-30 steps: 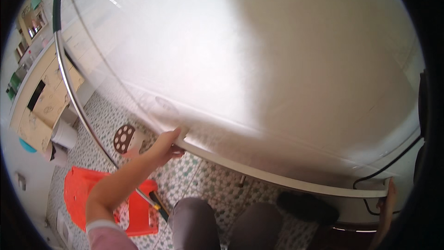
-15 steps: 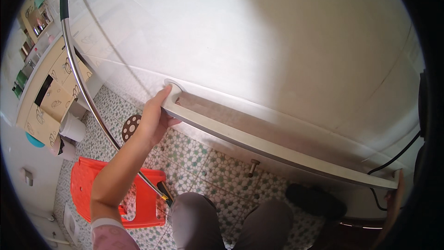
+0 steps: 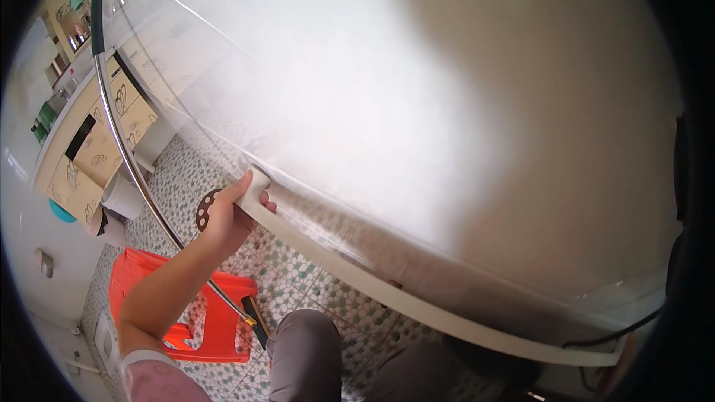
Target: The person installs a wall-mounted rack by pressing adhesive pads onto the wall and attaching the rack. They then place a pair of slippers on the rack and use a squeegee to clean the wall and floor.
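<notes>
A long white rail [image 3: 350,272] with a rounded end runs from the middle left to the lower right, in front of the glossy white wall [image 3: 335,104]. My left hand [image 3: 232,216] is closed around its left end, thumb on top and fingers curled beneath. At the rail's right end, only a dim sliver of my right hand [image 3: 624,353] shows at the dark picture rim; its fingers are hidden. A black cord [image 3: 611,333] passes close to that end. My knee [image 3: 305,357] is below the rail.
Left of my knee stands a red plastic stool [image 3: 229,320]. A metal pole [image 3: 130,156] with a dark grip crosses in front of my left forearm or close beside it. Further left are a patterned cabinet [image 3: 78,171] and a white bucket [image 3: 123,197]. Pebble-patterned tiles [image 3: 294,257] cover the floor.
The rail has come down in the picture, its left end also leftward, with my left hand still on it. The wall looks brighter and hazier. The surroundings have shifted slightly.
</notes>
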### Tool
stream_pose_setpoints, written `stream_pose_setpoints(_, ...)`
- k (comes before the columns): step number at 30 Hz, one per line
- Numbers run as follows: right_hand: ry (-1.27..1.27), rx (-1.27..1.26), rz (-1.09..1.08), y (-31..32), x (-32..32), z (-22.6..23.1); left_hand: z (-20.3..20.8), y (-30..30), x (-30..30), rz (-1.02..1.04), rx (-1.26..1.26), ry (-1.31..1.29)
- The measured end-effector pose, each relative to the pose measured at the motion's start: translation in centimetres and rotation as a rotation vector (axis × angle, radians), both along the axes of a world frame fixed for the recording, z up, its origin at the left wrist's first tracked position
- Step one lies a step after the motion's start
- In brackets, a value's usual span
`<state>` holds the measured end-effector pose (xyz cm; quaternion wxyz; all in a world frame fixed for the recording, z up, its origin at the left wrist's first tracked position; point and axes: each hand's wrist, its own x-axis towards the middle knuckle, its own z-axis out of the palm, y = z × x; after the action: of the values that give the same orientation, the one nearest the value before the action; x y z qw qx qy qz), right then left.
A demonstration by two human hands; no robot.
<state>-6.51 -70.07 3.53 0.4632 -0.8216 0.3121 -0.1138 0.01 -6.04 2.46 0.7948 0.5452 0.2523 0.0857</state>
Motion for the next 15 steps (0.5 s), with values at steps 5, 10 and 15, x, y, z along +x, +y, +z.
stream_pose_setpoints(5, -0.016, -0.266, 0.31, -1.9, -0.9, -0.6, 0.5, 0.3, -0.2, 0.024, 0.04, 0.051)
stream_pose_setpoints(10, -0.066, -0.686, 0.513, -6.3, -0.5, -2.3, 0.6, -0.4, -0.2, 0.088, 0.004, 0.046)
stream_pose_setpoints(15, 0.498, -0.6, 0.573, -7.1, 0.6, 0.1, 0.4, -1.8, -0.1, 0.269, -0.093, 0.004)
